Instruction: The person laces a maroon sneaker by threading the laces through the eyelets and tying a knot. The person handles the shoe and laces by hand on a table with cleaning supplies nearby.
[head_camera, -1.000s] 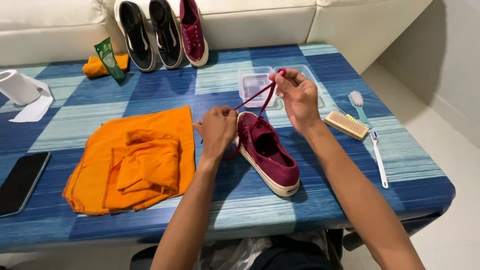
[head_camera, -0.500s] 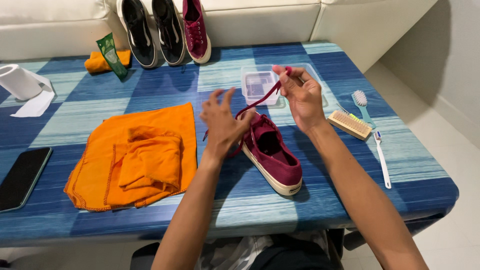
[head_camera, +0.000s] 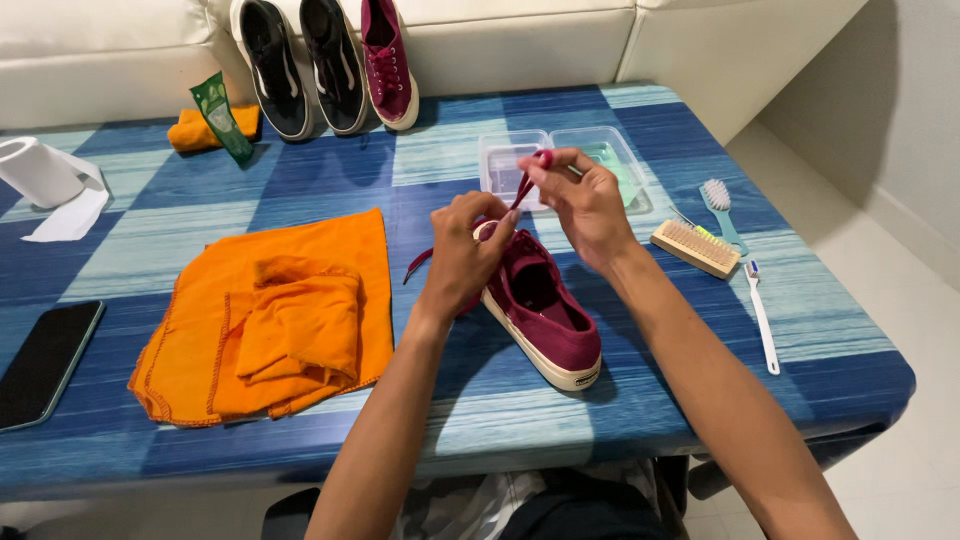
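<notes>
Your right hand (head_camera: 585, 205) pinches the lace (head_camera: 522, 188) taut above the maroon shoe (head_camera: 540, 305); your left hand (head_camera: 465, 255) curls on its toe, steadying it.

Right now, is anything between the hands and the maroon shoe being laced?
Nothing visible. The left hand rests on the toe end of the maroon shoe, and the right hand pinches its lace above the clear tray.
</notes>
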